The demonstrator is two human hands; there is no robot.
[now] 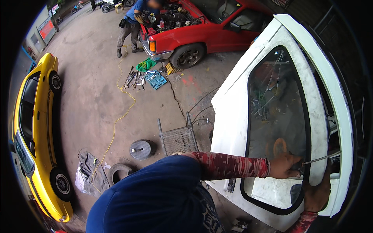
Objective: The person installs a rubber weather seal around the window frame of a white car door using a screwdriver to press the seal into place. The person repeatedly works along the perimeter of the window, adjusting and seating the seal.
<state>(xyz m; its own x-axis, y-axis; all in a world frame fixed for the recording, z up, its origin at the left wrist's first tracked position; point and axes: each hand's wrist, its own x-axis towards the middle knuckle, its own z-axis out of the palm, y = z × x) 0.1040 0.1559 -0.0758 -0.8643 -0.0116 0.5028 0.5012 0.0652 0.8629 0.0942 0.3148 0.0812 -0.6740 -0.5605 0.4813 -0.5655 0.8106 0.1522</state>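
Around four o'clock in the view, a dark-handled metal rod (322, 158) is gripped in the left hand (286, 166), fingers closed round it, shaft aimed just short of three o'clock toward the white frame strip (344, 128) beside the white panel (233, 124), which is set at three. Tip contact can't be made out. Just below, the right hand (316, 194) is laid at the panel's edge; how tightly its fingers are curled is hidden. Imo small, gentle pushes are called for, with the shaft kept off the window (279, 93) and its black seal (272, 209), and fingers clear of the tip. Pose-wise, the left arm (229, 166) is stretched out almost straight from nine o'clock, the right wrist (311, 211) brought up from about seven, so better control would probably be had closer in. Further out, a blue tool case (155, 80) is laid at eleven, a red vehicle (219, 39) parked near twelve, a yellow car (39, 116) at nine.
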